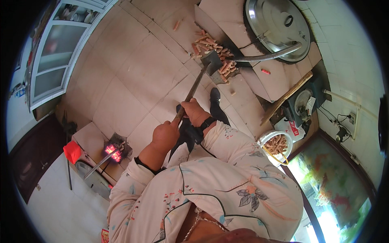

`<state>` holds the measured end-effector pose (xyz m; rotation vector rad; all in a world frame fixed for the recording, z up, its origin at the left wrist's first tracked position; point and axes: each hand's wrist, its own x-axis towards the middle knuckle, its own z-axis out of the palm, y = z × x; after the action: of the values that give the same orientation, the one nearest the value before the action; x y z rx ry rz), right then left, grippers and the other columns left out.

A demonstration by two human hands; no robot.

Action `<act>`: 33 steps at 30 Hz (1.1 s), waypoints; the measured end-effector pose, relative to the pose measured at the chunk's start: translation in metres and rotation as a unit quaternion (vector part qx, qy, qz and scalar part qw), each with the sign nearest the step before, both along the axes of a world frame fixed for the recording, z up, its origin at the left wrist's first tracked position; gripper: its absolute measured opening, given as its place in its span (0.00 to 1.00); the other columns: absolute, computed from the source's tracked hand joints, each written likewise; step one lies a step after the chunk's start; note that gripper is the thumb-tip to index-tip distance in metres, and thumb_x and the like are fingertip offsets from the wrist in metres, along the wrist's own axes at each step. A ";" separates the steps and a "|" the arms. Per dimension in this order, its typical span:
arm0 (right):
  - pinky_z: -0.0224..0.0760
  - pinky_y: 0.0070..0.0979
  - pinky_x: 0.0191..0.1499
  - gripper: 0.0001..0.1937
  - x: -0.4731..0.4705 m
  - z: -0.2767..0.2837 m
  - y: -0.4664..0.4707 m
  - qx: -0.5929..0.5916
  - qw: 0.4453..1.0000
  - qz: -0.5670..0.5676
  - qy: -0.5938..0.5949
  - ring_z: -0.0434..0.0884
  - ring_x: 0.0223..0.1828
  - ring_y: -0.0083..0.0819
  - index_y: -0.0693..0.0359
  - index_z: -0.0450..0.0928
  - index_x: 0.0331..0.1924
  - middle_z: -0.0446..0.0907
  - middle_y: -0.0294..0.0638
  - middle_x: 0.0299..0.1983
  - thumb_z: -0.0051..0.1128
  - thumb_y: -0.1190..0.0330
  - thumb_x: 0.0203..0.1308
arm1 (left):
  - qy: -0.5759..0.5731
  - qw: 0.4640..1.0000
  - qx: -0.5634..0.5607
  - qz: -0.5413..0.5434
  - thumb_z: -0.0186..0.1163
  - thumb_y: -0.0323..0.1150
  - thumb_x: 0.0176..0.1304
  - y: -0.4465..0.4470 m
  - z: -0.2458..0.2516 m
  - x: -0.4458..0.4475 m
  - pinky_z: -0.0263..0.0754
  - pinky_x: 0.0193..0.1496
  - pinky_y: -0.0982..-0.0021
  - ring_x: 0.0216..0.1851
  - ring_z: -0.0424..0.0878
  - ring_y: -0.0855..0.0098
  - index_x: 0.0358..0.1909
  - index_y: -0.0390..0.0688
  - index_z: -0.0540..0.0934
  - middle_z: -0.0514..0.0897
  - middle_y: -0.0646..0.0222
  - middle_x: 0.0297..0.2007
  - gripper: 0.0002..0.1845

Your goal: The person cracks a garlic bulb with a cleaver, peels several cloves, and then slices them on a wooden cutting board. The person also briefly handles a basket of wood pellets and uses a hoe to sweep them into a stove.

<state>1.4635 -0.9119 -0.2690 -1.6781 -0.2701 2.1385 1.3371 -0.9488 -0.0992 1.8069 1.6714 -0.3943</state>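
Note:
Both of my hands grip the shaft of a long-handled shovel (196,81). My left hand (165,133) is wrapped around the end of the shaft nearest my body. My right hand (195,111), with a dark band on the wrist, holds it farther forward. The shovel's flat metal blade (213,63) rests at the edge of a heap of corncobs (206,43) on the tiled floor. The cobs lie on both sides of the blade, against the base of a tiled stove (231,16). What lies under the blade is hidden.
A large metal lid (273,21) with a ribbed hose (270,56) covers the stove top. Glowing embers (113,152) sit in an opening at left, with a metal rod (100,164) across them. A white bucket of corncobs (276,144) and a wooden board (288,97) stand at right.

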 end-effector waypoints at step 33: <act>0.73 0.34 0.27 0.19 -0.062 -0.076 -0.069 -0.049 0.994 0.072 -0.074 0.79 0.26 0.38 0.69 0.66 0.47 0.77 0.48 0.29 0.59 0.67 0.57 | -0.052 0.994 -0.046 0.079 0.61 0.33 0.61 -0.068 -0.082 -0.065 0.79 0.43 0.51 0.39 0.84 0.49 0.57 0.48 0.77 0.86 0.53 0.37 0.21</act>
<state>1.4018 -0.9809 -0.3449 -1.9300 -0.3431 2.1638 1.2724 -1.0171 -0.1816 1.5895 1.6810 -0.2985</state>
